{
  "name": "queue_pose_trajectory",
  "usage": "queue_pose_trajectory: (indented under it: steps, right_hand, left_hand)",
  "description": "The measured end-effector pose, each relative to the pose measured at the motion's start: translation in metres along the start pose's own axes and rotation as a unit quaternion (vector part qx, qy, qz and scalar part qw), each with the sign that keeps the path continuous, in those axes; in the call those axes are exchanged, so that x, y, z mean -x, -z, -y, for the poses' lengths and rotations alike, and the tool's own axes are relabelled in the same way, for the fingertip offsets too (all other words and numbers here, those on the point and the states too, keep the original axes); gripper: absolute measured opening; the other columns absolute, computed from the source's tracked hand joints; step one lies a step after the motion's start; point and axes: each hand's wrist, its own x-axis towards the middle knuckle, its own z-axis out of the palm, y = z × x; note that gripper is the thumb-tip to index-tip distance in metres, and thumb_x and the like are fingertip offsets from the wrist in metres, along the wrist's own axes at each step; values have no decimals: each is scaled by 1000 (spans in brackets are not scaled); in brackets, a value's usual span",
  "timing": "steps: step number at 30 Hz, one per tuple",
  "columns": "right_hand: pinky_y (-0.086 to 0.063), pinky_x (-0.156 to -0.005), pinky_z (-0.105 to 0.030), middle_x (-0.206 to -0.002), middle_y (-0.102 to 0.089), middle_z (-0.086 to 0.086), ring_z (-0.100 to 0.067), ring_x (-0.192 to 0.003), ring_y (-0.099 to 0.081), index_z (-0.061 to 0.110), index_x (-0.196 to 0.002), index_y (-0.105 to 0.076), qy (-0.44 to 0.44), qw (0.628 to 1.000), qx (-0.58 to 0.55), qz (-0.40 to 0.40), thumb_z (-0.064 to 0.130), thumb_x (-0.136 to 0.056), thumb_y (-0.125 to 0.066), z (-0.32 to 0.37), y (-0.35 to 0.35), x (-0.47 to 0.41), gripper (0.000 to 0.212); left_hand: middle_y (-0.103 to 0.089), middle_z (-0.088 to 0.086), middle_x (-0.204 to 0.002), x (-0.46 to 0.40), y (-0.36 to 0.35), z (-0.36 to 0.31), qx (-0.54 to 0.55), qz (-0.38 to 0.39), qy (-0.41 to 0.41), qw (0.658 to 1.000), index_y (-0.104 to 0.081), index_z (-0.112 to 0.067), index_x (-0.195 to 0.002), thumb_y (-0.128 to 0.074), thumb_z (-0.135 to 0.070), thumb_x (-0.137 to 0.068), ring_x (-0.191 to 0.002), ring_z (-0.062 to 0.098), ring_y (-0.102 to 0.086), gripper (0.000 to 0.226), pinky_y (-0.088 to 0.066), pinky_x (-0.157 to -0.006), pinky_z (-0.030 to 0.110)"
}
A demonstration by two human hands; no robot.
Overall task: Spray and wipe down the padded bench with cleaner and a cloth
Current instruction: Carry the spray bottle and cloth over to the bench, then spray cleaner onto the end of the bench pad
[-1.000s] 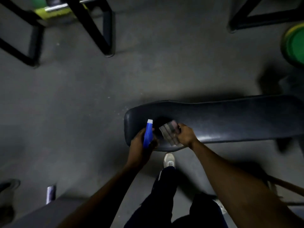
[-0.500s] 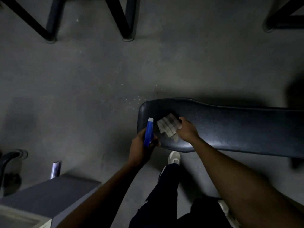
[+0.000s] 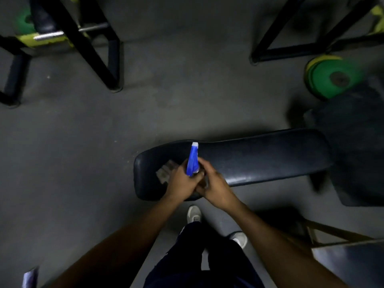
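As cloth (image 3: 166, 172) lies released, right hand (image 3: 216, 189) now on bottle (image 3: 192, 160).

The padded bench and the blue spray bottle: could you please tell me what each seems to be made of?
The padded bench looks like black vinyl or leatherette: smooth, with a soft sheen along its near edge. The blue spray bottle, gripped in the left hand, looks like glossy plastic, with a white nozzle tip.

Dim, grainy view; edges smeared and bowed; deep shadows pool everywhere.

Green weight plates (image 3: 334, 79) far right – black rack frames (image 3: 91, 48) far left & right.
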Motion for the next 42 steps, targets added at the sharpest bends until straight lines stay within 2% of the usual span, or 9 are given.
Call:
queue_pose_trajectory:
  steps: [4,8,14,18,22,29,34,37,42]
  right_hand:
    - [-50,-108,-39,-149,-58,2,-16,-132,-60,27,-156,-33,19,992,-3,-121,8,-86,-66,-10,39,35,79]
    - [-57,-93,-37,-134,-69,3,-22,-111,-71,32,-160,-24,0,978,-16,-210,21,-98,-61,-28,75,82,73]
    - [-47,-78,-21,-94,-65,18,5,-83,-62,14,-136,-52,0,948,-80,-309,22,-100,-67,-72,142,146,40]
    - [-48,-68,-22,-73,-61,18,2,-67,-53,23,-111,-57,-48,915,-147,-372,23,-97,-71,-91,183,173,19]
    - [-56,-80,-42,-90,-73,-5,-20,-80,-69,23,-117,-60,-74,885,-197,-416,39,-87,-69,-105,213,186,35]
    - [-60,-85,-50,-83,-75,-9,-27,-79,-73,8,-118,-65,-111,795,-339,-491,4,-96,-61,-139,256,185,23]
    - [-60,-72,-41,-71,-69,-6,-32,-71,-68,17,-101,-68,-160,752,-353,-533,-3,-96,-58,-161,281,158,23]
    - [-60,-62,-27,-73,-64,-5,-31,-72,-65,15,-90,-65,-191,721,-370,-553,-10,-96,-54,-179,297,132,29]
    - [-56,-72,-43,-72,-65,-6,-34,-72,-66,23,-83,-68,-241,697,-361,-572,0,-86,-61,-230,308,86,24]
  left_hand:
    - [-68,-5,-76,17,-48,-44,-13,24,-24,999,-61,-30,-81,-64,-45,-67,-73,14,-65,21,-55,-72,34]
    - [-74,-8,-89,37,-96,-79,3,59,-49,997,-66,-32,-96,-72,-45,-77,-85,3,-69,23,-56,-81,32]
    - [-65,2,-130,65,-172,-110,48,178,-52,981,-47,-28,-144,-75,-66,-61,-116,4,-63,96,-49,-105,36]
    - [-65,5,-130,83,-212,-139,94,227,-58,968,-49,-20,-144,-74,-49,-74,-112,3,-65,79,-49,-101,26]
    - [-69,-1,-123,81,-237,-156,94,236,-55,966,-53,-26,-138,-67,-55,-77,-110,6,-67,69,-50,-99,28]
    - [-69,3,-123,44,-284,-186,63,335,-34,940,-50,-24,-136,-50,-29,-102,-112,9,-65,34,-51,-90,17]
    - [-71,-5,-118,-17,-312,-200,-39,380,-36,924,-56,-31,-130,-54,-45,-96,-108,9,-68,37,-45,-107,37]
    - [-66,-8,-124,-66,-329,-208,-123,374,-71,916,-59,-32,-130,-57,-51,-92,-114,8,-61,42,-46,-99,26]
    - [-63,0,-133,-165,-378,-206,-260,360,-116,888,-57,-17,-135,-58,-39,-97,-120,14,-58,44,-42,-98,23]
